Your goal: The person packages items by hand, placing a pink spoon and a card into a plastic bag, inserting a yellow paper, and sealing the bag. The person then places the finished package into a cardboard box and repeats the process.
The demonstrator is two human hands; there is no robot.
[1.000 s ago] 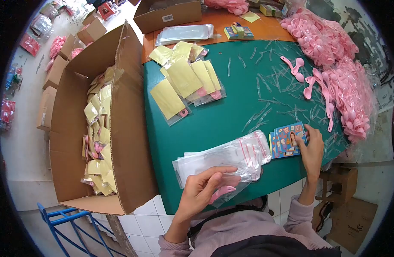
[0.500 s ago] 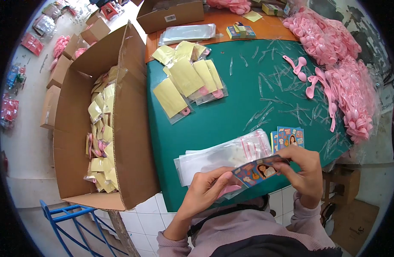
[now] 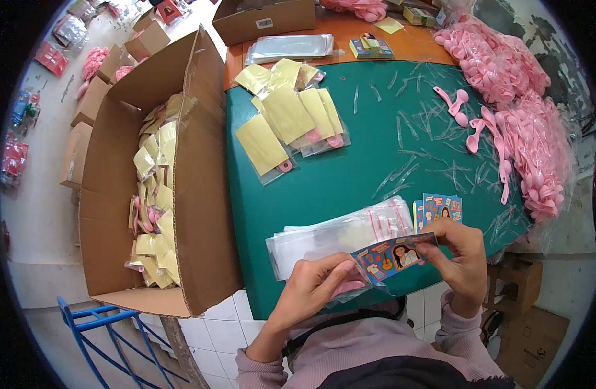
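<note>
My left hand (image 3: 309, 285) pinches a small clear plastic bag (image 3: 356, 295) at its edge, thumb on top. A pink plastic spoon (image 3: 350, 285) shows inside the bag. Between thumb and fingers of my right hand (image 3: 460, 259) is the right end of a blue printed card (image 3: 394, 257) with a picture of a person and a guitar. The card's left end overlaps the bag's mouth beside my left thumb. Behind both hands lies a pile of flat clear bags (image 3: 330, 235). A stack of the same cards (image 3: 442, 209) rests just beyond my right hand.
Left of the green table (image 3: 369, 155) stands a deep cardboard box (image 3: 207, 194) of bagged yellow cards. More filled packets (image 3: 285, 120) lie on the table's far left. Loose pink spoons (image 3: 477, 129), plastic strips and large bags of spoons (image 3: 534, 142) occupy the right.
The card has turned its printed face further up, and its left end sits at the bag's mouth. My hands keep their grips; the view has shifted slightly.
</note>
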